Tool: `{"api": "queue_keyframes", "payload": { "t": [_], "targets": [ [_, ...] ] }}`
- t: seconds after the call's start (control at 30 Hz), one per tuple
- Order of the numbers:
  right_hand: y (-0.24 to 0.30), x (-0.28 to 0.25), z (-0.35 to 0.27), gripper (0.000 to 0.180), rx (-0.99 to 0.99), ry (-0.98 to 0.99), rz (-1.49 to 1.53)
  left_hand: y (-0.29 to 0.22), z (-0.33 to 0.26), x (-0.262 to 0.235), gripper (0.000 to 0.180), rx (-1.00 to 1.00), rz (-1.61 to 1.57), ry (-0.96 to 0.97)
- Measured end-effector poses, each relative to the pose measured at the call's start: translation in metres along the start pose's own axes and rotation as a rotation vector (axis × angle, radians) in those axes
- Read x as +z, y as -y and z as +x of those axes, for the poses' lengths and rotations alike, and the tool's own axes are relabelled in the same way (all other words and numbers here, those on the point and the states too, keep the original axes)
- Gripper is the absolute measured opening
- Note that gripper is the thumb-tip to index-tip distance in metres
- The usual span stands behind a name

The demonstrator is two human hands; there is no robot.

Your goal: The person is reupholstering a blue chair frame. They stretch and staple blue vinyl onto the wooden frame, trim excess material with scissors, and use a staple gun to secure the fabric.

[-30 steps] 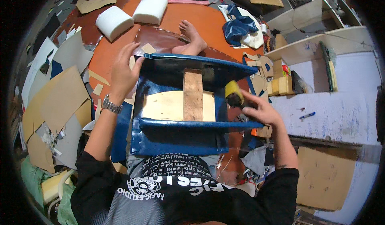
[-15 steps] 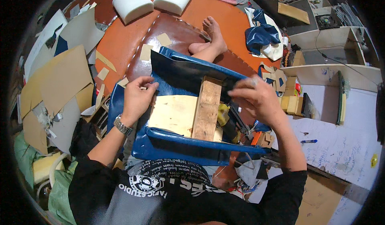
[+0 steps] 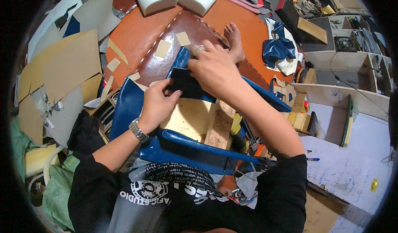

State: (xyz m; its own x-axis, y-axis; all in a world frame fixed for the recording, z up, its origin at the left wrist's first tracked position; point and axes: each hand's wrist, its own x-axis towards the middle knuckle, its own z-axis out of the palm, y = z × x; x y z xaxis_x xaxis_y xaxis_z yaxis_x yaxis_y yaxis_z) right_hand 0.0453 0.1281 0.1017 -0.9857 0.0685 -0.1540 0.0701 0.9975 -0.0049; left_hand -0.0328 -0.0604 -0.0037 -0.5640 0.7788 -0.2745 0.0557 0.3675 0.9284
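The blue cover (image 3: 195,154) is wrapped around a plywood panel (image 3: 188,117) that lies on the person's lap, with a wooden batten (image 3: 219,125) running near-to-far across the panel. At the far edge, the left hand (image 3: 155,104) and right hand (image 3: 213,69) are both closed on the cover's folded flap (image 3: 186,83), pinching it against the panel. The cover appears soft, pliable and smooth, likely slippery; take hold at the folded edge with fingers spread. The panel looks stiff and light. A bare foot (image 3: 234,40) rests on the brown mat (image 3: 161,63) beyond.
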Motion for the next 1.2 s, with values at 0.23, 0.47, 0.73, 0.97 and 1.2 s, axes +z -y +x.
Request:
{"api": "queue_keyframes", "payload": {
  "t": [0.23, 0.47, 0.73, 0.97, 1.2],
  "targets": [
    [-0.015, -0.003, -0.046, 0.047, 0.204, -0.136, 0.398, 0.003, 0.017, 0.022, 0.054, 0.397, 0.152, -0.133],
    [-0.029, -0.013, -0.064, 0.045, 0.054, 0.009, 0.384, -0.008, 0.026, 0.034, 0.059, 0.419, 0.110, -0.079],
    [-0.041, -0.019, -0.075, 0.029, 0.106, 0.170, 0.661, -0.001, 0.033, 0.044, 0.048, 0.515, 0.249, 0.010],
    [-0.040, -0.019, -0.071, 0.031, 0.058, 0.063, 0.423, -0.007, 0.018, 0.030, 0.020, 0.259, 0.364, 0.239],
    [-0.024, -0.007, -0.025, 0.028, -0.142, -0.008, 0.013, -0.008, 0.030, 0.024, 0.023, 0.224, 0.316, 0.200]
  ]
}}
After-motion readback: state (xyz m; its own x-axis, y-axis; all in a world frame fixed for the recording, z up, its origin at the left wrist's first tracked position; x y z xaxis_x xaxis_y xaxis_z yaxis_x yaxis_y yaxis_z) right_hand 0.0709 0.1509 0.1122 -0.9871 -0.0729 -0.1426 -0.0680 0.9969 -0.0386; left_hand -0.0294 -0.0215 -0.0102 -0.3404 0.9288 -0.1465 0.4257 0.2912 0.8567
